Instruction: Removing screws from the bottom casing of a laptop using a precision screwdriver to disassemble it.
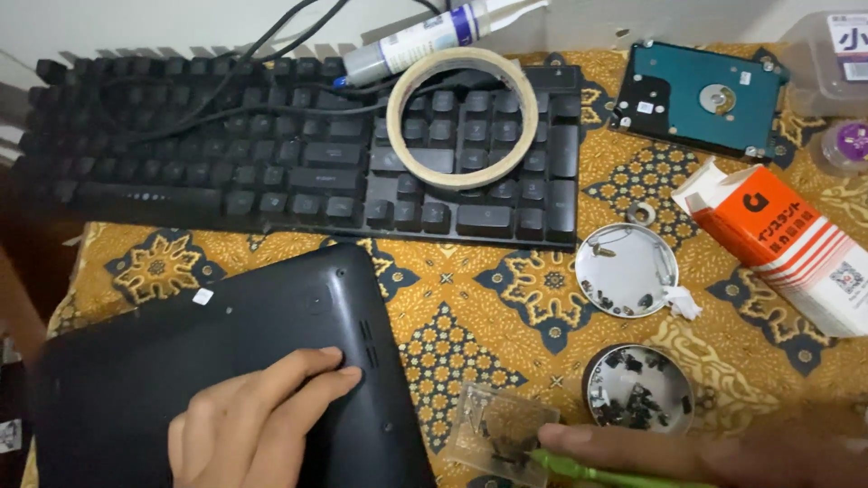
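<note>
My left hand [258,420] lies flat on the black underside of a laptop [181,361] at the lower left, fingers together, pressing on it near its vent slots. At the bottom right, my right hand [687,452] is blurred and grips a green tool [588,472]; its fingertip reaches a small clear plastic piece [497,429] lying on the patterned cloth. A round metal lid [637,389] holding several dark screws sits just above that hand.
A black keyboard [271,163] spans the back, with a tape roll [463,116] and a grey syringe tube [416,41] on it. A bare hard drive [701,99], an orange-and-white box [787,244] and a second silver lid [626,269] lie at the right.
</note>
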